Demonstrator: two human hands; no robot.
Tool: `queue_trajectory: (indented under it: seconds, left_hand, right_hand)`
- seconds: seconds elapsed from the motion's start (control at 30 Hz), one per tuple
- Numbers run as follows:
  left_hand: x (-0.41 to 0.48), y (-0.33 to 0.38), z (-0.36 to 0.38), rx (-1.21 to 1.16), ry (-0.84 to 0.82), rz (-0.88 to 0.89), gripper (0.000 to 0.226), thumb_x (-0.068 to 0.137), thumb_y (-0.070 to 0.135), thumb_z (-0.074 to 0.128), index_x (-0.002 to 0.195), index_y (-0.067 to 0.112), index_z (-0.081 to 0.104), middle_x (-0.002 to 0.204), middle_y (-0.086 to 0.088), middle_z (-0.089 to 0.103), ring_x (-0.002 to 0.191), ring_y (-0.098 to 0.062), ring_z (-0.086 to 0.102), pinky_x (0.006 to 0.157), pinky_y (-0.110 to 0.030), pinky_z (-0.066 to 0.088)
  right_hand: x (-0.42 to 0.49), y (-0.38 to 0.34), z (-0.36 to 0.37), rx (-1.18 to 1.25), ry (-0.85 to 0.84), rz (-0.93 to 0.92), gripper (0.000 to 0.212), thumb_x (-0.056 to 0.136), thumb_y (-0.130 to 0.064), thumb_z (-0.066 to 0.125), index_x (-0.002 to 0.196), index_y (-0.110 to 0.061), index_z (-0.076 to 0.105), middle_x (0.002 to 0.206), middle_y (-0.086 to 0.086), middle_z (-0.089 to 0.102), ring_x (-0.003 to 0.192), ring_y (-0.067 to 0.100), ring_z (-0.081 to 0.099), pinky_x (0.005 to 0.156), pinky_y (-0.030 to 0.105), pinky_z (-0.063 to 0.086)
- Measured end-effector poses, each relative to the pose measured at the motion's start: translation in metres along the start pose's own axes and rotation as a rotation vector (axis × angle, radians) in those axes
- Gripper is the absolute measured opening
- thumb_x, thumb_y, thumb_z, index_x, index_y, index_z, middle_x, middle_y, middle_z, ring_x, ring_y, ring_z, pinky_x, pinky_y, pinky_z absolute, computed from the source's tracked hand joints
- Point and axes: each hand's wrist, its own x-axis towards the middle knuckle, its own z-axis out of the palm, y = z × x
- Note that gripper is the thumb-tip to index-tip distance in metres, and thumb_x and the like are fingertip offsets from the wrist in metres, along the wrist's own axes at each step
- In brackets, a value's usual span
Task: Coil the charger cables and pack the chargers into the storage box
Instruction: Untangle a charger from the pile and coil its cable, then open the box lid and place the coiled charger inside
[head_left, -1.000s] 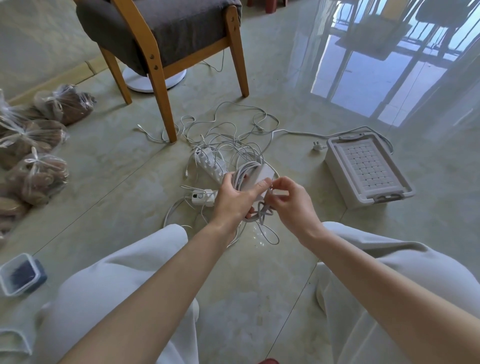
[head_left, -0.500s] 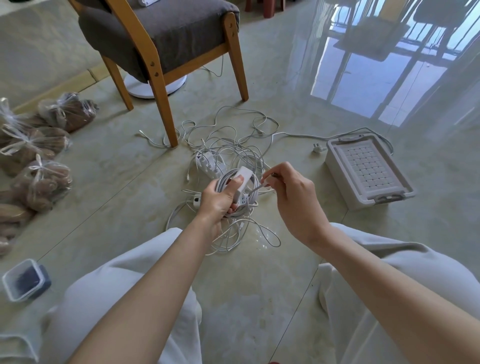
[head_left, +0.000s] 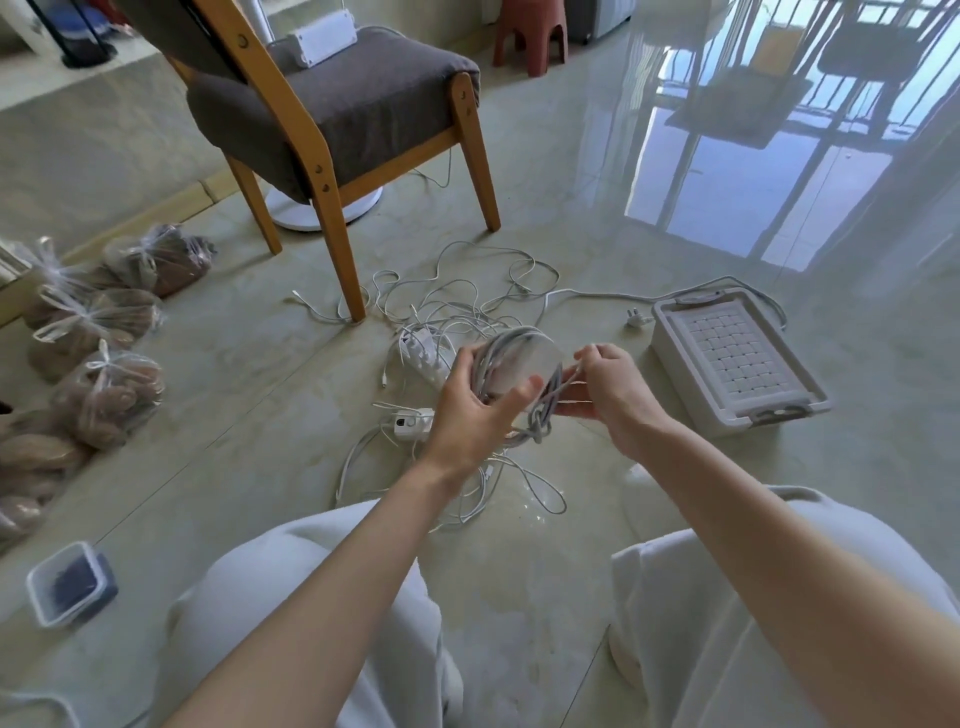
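My left hand grips a white charger brick with its grey-white cable looped around it, held above the floor. My right hand pinches a strand of that cable at the coil's right side. Below and behind the hands lies a tangle of white cables with a white power strip and a small white charger on the floor. The white storage box stands on the floor to the right, its lid on.
A wooden chair with a grey cushion stands behind the cables, its front leg among them. Tied plastic bags lie at the left. A small lidded container sits near my left knee. A white plug lies by the box.
Both hands have lifted the charger higher and further from me. The cable now sits in more loops around the brick, and my right hand has moved down its right side. The camera tilted up.
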Motion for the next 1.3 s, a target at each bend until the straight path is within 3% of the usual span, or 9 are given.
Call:
queue_trajectory:
  seconds: [0.1, 0.23, 0.43, 0.67, 0.93, 1.0, 1.1, 1.2, 1.3]
  left_hand:
    - [0.001, -0.007, -0.003, -0.021, -0.119, -0.079, 0.054, 0.081, 0.040, 0.062, 0.125, 0.016, 0.041, 0.097, -0.004, 0.053, 0.064, 0.002, 0.057, 0.061, -0.019, 0.051]
    - [0.013, -0.022, -0.004, 0.057, -0.250, -0.197, 0.090, 0.058, 0.078, 0.061, 0.125, 0.023, 0.040, 0.124, -0.016, 0.055, 0.110, -0.026, 0.059, 0.092, -0.038, 0.050]
    - [0.043, -0.023, 0.001, 0.141, -0.367, -0.280, 0.110, 0.041, 0.081, 0.069, 0.125, 0.015, 0.041, 0.112, -0.014, 0.062, 0.100, -0.025, 0.066, 0.088, -0.048, 0.054]
    - [0.092, -0.023, 0.023, 0.333, -0.381, -0.166, 0.057, 0.084, 0.043, 0.062, 0.124, 0.011, 0.038, 0.114, -0.007, 0.057, 0.096, -0.017, 0.065, 0.080, -0.030, 0.056]
    - [0.156, -0.076, 0.076, 0.404, -0.210, -0.117, 0.043, 0.090, 0.038, 0.057, 0.110, 0.012, 0.030, 0.119, -0.024, 0.047, 0.113, -0.038, 0.051, 0.098, -0.050, 0.044]
    - [0.169, -0.094, 0.089, 0.441, -0.205, -0.132, 0.045, 0.091, 0.036, 0.056, 0.113, 0.006, 0.031, 0.125, -0.029, 0.044, 0.118, -0.041, 0.046, 0.098, -0.047, 0.041]
    - [0.184, -0.123, 0.107, 0.422, -0.193, -0.163, 0.046, 0.091, 0.034, 0.056, 0.116, 0.005, 0.032, 0.127, -0.027, 0.045, 0.120, -0.037, 0.045, 0.102, -0.045, 0.037]
    - [0.195, -0.152, 0.122, 0.418, -0.197, -0.185, 0.043, 0.092, 0.031, 0.056, 0.119, 0.005, 0.034, 0.126, -0.018, 0.048, 0.119, -0.028, 0.047, 0.101, -0.035, 0.037]
    - [0.201, -0.176, 0.135, 0.481, -0.220, -0.209, 0.044, 0.093, 0.029, 0.055, 0.121, 0.003, 0.033, 0.126, -0.018, 0.045, 0.116, -0.027, 0.045, 0.089, -0.023, 0.033]
  right_hand:
    - [0.004, -0.001, -0.002, -0.102, -0.008, -0.043, 0.031, 0.102, -0.015, 0.025, 0.079, -0.011, 0.045, 0.070, 0.011, 0.057, 0.060, 0.023, 0.058, 0.061, 0.037, 0.054]
    - [0.012, 0.005, -0.010, -0.225, -0.009, -0.038, 0.024, 0.101, -0.018, 0.029, 0.086, -0.012, 0.046, 0.075, 0.014, 0.062, 0.061, 0.023, 0.061, 0.052, 0.032, 0.054]
    - [0.027, 0.008, -0.028, -0.172, -0.047, 0.029, 0.028, 0.102, -0.019, 0.032, 0.084, -0.010, 0.051, 0.072, 0.011, 0.062, 0.057, 0.020, 0.060, 0.047, 0.027, 0.054]
    - [0.070, 0.003, -0.039, -0.201, 0.004, -0.024, 0.028, 0.100, -0.019, 0.037, 0.078, -0.010, 0.050, 0.074, 0.012, 0.062, 0.062, 0.022, 0.062, 0.056, 0.034, 0.058]
    - [0.152, 0.013, -0.069, -0.267, -0.108, 0.017, 0.028, 0.100, -0.025, 0.038, 0.078, -0.011, 0.048, 0.087, 0.014, 0.058, 0.077, 0.020, 0.058, 0.072, 0.028, 0.055]
    - [0.177, 0.025, -0.085, -0.386, -0.110, 0.022, 0.020, 0.097, -0.025, 0.046, 0.094, -0.006, 0.053, 0.106, 0.020, 0.061, 0.087, 0.019, 0.057, 0.082, 0.031, 0.052]
    - [0.208, 0.047, -0.121, -0.724, 0.033, 0.005, 0.046, 0.094, -0.027, 0.053, 0.131, -0.003, 0.040, 0.133, 0.013, 0.049, 0.116, 0.020, 0.050, 0.097, 0.031, 0.040]
    - [0.234, 0.069, -0.165, -0.970, 0.099, 0.054, 0.054, 0.092, -0.021, 0.056, 0.138, -0.004, 0.032, 0.142, 0.012, 0.039, 0.130, 0.024, 0.040, 0.104, 0.029, 0.031]
    - [0.258, 0.088, -0.199, -0.924, 0.129, 0.161, 0.066, 0.088, -0.018, 0.062, 0.142, -0.005, 0.027, 0.144, 0.013, 0.037, 0.130, 0.026, 0.039, 0.103, 0.029, 0.031]
